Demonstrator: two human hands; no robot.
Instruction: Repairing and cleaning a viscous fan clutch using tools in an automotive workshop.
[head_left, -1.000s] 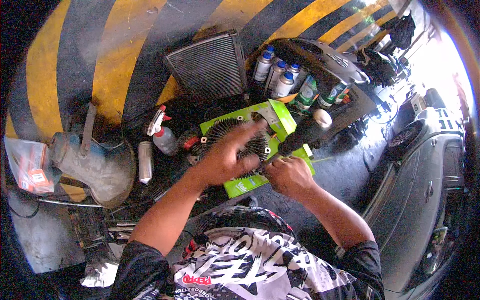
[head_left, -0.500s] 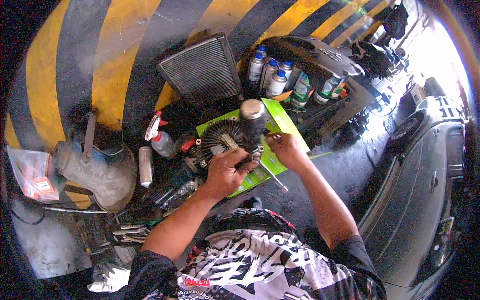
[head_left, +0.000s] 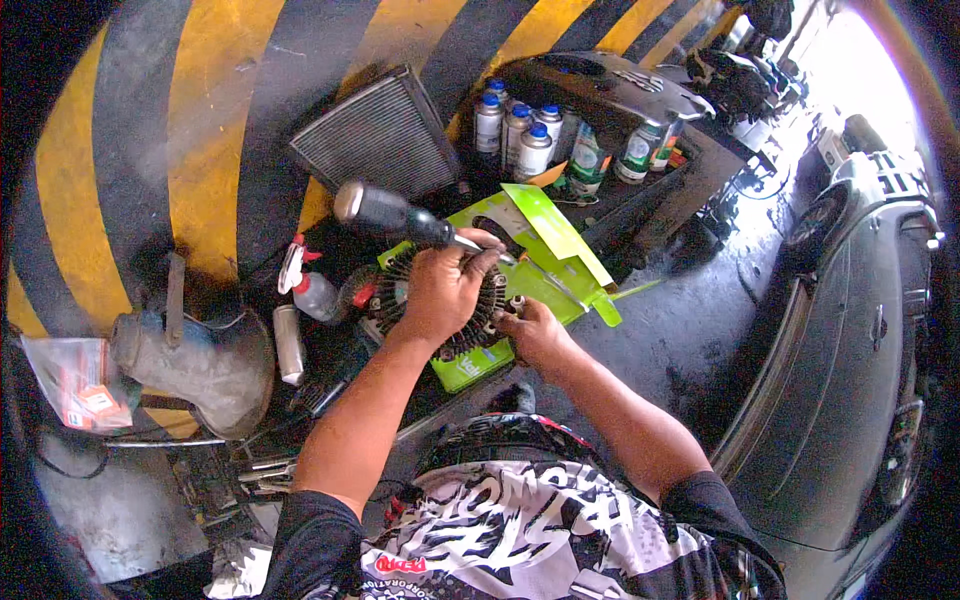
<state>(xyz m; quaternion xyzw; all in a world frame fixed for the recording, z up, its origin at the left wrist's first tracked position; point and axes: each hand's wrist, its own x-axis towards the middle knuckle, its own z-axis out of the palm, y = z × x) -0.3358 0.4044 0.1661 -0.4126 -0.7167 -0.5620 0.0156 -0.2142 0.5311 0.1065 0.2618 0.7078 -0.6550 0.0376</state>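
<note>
My left hand (head_left: 447,288) is closed around the shaft of a screwdriver (head_left: 397,214) with a thick black handle and a metal cap. The handle points up and to the left; its bright shaft slants down to the right past my fingers. Below this hand lies a round, dark finned metal part (head_left: 489,300), probably a fan clutch, partly hidden by the hand. At the part's right edge, my right hand (head_left: 542,335) is closed, its fingertips against a small piece I cannot make out. A bright green cardboard sheet (head_left: 562,243) lies under the part.
A spray bottle (head_left: 317,296) and a metal can (head_left: 288,344) stand left of the part. Behind are a radiator-like core (head_left: 375,135) and several blue-capped bottles (head_left: 535,150). A worn metal housing (head_left: 200,362) sits farther left; a grey car (head_left: 830,370) is on the right.
The screwdriver has swung from upright to a slant, its handle now up and left. My left hand has moved up over the finned part; my right hand has come down and left to its edge.
</note>
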